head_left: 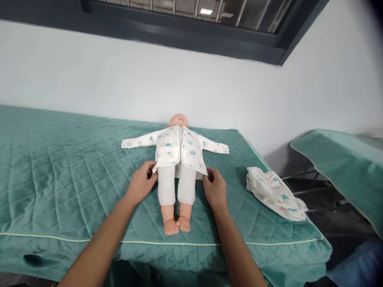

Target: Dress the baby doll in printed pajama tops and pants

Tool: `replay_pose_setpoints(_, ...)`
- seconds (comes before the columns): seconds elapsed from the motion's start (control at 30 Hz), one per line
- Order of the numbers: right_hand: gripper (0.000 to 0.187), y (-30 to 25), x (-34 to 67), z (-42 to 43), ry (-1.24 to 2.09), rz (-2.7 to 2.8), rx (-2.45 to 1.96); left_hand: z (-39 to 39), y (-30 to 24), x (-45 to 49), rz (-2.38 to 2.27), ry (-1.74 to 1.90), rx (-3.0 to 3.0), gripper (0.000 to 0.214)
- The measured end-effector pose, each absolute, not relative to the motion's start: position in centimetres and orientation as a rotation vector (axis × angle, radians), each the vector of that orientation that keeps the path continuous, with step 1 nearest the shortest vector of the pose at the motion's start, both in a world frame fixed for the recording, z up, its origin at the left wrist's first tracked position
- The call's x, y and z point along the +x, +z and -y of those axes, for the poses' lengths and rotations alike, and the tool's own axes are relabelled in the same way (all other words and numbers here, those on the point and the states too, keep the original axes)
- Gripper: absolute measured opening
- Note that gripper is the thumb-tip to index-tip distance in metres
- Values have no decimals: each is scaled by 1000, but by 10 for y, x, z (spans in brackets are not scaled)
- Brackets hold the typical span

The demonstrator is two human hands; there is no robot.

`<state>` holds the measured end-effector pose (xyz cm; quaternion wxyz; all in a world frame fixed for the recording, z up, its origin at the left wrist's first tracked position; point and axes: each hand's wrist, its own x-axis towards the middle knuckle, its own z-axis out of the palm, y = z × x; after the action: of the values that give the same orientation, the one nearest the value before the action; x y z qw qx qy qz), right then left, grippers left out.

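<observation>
A pale baby doll (176,175) in a white printed cotton jacket (176,148) lies face up on a quilted green velvet bed cover (60,167), between two bare hands. The left hand (140,184) pinches the jacket's lower left hem corner; the right hand (214,189) pinches the opposite corner. A crumpled white printed cloth (275,193) lies well apart, to the right

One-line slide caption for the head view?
Both hands, left and right, pinch the printed shirt's hem on a doll.

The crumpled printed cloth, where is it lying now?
In the head view the crumpled printed cloth lies on the green quilted cover, near its right edge, apart from the right hand and the doll.
</observation>
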<state>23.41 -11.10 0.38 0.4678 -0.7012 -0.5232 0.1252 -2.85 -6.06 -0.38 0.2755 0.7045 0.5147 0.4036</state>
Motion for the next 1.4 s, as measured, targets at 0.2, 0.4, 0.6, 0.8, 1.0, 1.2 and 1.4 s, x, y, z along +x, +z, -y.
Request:
replay_pose_setpoints(0.2, 23, -2, 238, 112, 242, 1236, -1679, 68, -3, -31, -1379, 1140, 1905, 19)
replay_pose_setpoints(0.4, 40, 0, 228, 114, -94, 1553, -1494, 61, 1, -23, -1219, 1396, 2060, 33)
replay_pose_setpoints(0.6, 29, 22, 207, 108, -189, 1798, -1439, 43, 25, 13, -1358, 1195, 2186, 30)
replay_pose_setpoints(0.8, 27, 19, 203, 89, 58, 1768, -1347, 31, 11, 19, -1367, 1459, 1826, 23)
replay_pose_setpoints(1.0, 15, 16, 211, 87, 324, 1517, -1346, 16, -1, 15, -1311, 1766, 1100, 34)
replay_pose_setpoints(1.2, 17, 16, 218, 82, 550, 1088, -1360, 10, 0, 17, -1218, 1811, 917, 26)
replay_pose_setpoints(1.4, 23, 14, 235, 78, 706, 499, -1101, 2, 2, 4, -1066, 1981, 655, 23)
